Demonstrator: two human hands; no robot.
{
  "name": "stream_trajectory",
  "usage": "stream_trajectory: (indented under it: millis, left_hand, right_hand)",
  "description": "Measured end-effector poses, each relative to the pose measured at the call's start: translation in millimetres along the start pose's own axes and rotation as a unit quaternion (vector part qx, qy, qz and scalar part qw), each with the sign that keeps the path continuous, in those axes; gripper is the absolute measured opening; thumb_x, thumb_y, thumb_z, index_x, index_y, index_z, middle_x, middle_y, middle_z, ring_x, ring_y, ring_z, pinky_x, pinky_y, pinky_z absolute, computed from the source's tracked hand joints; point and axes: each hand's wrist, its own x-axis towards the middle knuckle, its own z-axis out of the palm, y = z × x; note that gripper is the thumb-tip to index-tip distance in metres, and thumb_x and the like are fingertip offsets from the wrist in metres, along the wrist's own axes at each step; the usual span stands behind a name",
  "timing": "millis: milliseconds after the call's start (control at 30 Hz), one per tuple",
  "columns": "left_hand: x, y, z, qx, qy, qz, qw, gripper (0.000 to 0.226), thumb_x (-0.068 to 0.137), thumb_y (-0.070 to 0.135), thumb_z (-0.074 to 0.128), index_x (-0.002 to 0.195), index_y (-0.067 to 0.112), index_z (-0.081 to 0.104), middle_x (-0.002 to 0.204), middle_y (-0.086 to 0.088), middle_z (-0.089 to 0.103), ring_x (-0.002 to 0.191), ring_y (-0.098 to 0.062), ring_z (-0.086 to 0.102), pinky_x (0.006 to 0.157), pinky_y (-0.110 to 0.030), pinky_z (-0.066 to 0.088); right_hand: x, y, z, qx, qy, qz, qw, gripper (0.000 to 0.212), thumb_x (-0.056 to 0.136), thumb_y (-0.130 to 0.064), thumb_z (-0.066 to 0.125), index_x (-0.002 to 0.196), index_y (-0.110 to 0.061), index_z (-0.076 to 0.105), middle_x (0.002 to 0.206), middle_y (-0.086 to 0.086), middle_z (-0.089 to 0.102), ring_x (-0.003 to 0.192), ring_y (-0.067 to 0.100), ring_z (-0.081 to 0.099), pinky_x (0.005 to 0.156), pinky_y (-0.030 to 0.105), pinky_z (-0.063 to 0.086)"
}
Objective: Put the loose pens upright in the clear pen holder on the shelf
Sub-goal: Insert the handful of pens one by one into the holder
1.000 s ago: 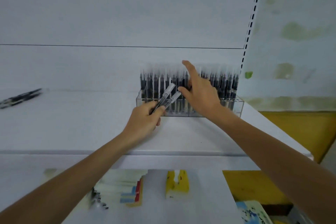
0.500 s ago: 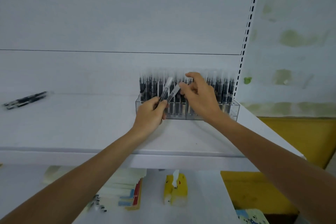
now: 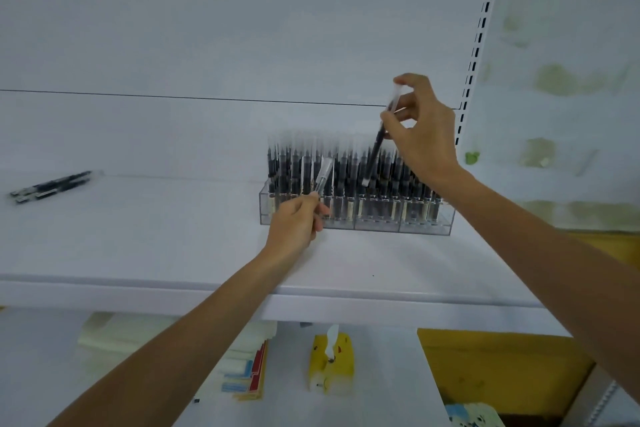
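Lower shelf, nearest: yellow tissue pack (image 3: 330, 362) at 6 o'clock in view, with a stack of paper pads (image 3: 249, 371) just to its 9 o'clock.

White shelf (image 3: 138, 291) above it.

Left hand (image 3: 294, 222) is over the shelf, fingers (image 3: 320, 215) curled round one pen (image 3: 323, 177). Its clear end tilts toward 1 o'clock and overlaps the front of the pen holder.

Clear pen holder (image 3: 356, 224) stands toward the back of the shelf, packed with upright dark pens.

Right hand (image 3: 424, 135) is raised over the holder. Thumb and fingers pinch a second pen (image 3: 375, 149), nearly upright, lower tip among the tops of the standing pens. Cannot tell whether it sits in a slot.

Two loose pens (image 3: 52, 185) lie flat, side by side, well apart from the holder at its 9 o'clock.

Slotted upright (image 3: 479, 38) is behind, at 1 o'clock.
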Motion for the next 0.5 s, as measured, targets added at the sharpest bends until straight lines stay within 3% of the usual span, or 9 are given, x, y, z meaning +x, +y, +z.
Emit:
stream_trajectory:
  millis: [100,233,333,433,500]
  left_hand:
    - [0,-1,-2,0.007,0.009,-0.004,1.0,0.04,0.1,0.028,0.036,0.07,0.012,0.057,0.05,0.003,0.046,0.033,0.0,0.034,0.037,-0.014,0.025]
    - [-1,-1,0,0.021,0.005,0.006,1.0,0.039,0.1,0.028,0.037,0.071,0.012,0.058,0.051,0.003,0.047,0.034,0.0,0.035,0.037,-0.012,0.026]
    - [0,-1,0,0.026,0.008,0.006,1.0,0.038,0.1,0.027,0.037,0.072,0.012,0.058,0.052,0.002,0.046,0.033,0.0,0.035,0.036,-0.011,0.026]
    - [1,-1,0,0.028,0.016,0.006,0.999,0.034,0.099,0.023,0.039,0.073,0.013,0.058,0.055,0.002,0.049,0.038,-0.001,0.037,0.039,-0.012,0.027]
    - [1,-2,0,0.026,0.026,0.009,0.999,0.029,0.097,0.016,0.039,0.075,0.015,0.057,0.059,0.002,0.051,0.046,-0.005,0.04,0.042,-0.014,0.029]
  right_hand:
    - [-1,8,7,-0.032,-0.043,-0.021,0.998,0.038,0.089,-0.007,0.059,0.125,-0.009,0.047,0.086,-0.002,0.057,0.072,0.007,0.058,0.067,0.007,0.045]
    - [-11,17,16,-0.068,-0.119,0.002,0.991,0.038,0.09,-0.006,0.059,0.126,-0.009,0.046,0.087,0.002,0.056,0.071,0.007,0.055,0.059,0.001,0.04]
    - [-24,24,20,-0.101,-0.168,0.001,0.98,0.039,0.091,-0.009,0.058,0.128,-0.008,0.045,0.086,0.001,0.054,0.075,0.016,0.056,0.063,0.008,0.042]
    - [-32,26,21,-0.129,-0.186,0.003,0.974,0.042,0.091,-0.013,0.059,0.131,-0.01,0.044,0.083,0.005,0.058,0.073,0.02,0.057,0.071,0.034,0.053]
    - [-35,26,18,-0.175,-0.181,-0.001,0.968,0.048,0.092,-0.018,0.058,0.137,-0.016,0.041,0.081,0.003,0.059,0.069,0.018,0.055,0.068,0.038,0.053]
